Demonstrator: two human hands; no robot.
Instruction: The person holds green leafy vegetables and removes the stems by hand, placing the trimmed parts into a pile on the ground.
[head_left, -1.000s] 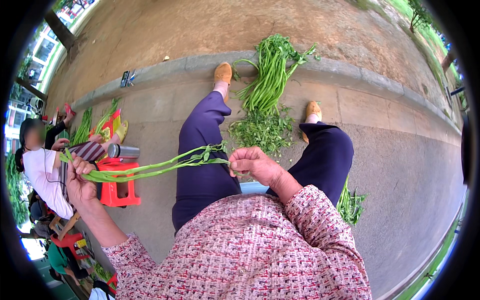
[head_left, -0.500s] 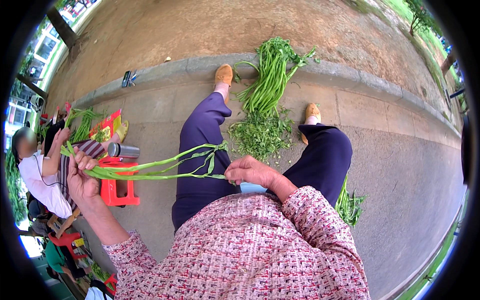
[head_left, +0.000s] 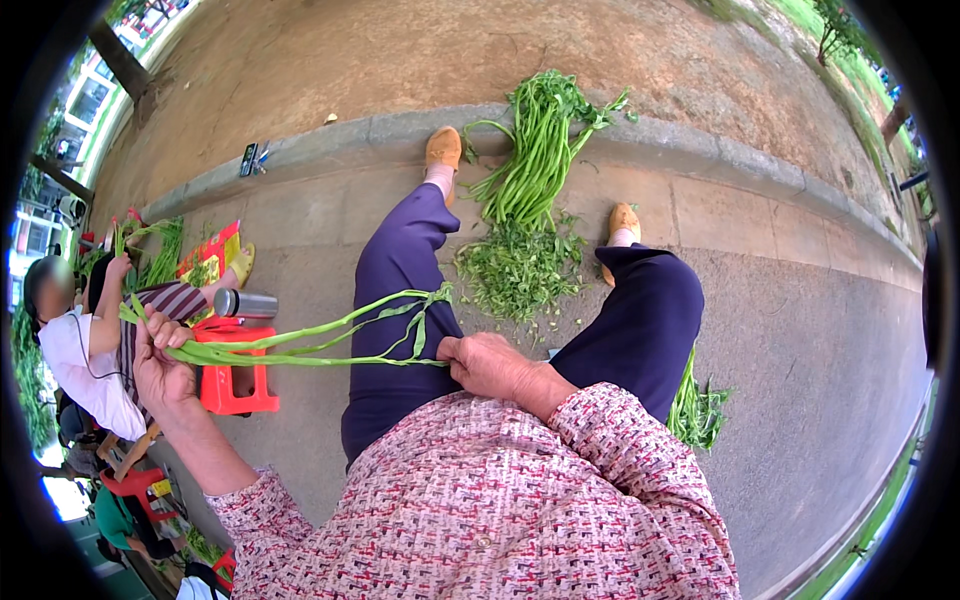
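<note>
My left hand (head_left: pixel 163 362) is closed round the thick ends of a small bunch of long green leafy stems (head_left: pixel 330 335). The bunch reaches rightward over my left thigh, its thin leafy tips drooping. At one tip my right hand (head_left: pixel 492 366) is closed on a stem, thumb and fingers pinched together. Between my feet lie torn green leaves (head_left: pixel 520 272) in a loose heap. Just beyond that heap, a large pile of long stems (head_left: pixel 535 165) rests across the pavement and against the kerb.
On the left stands a red plastic stool (head_left: pixel 240 385) with a steel flask (head_left: pixel 246 303) by its top. A seated person (head_left: pixel 85 350) handles greens there. More greens (head_left: pixel 697 410) lie beside my right leg. A stone kerb (head_left: pixel 690 145) crosses ahead, and a small dark device (head_left: pixel 250 160) sits on it.
My right hand has shifted slightly to a lower grip and turned, its fingers now curled at the stem tip. The left hand holds the bunch in nearly the same place.
</note>
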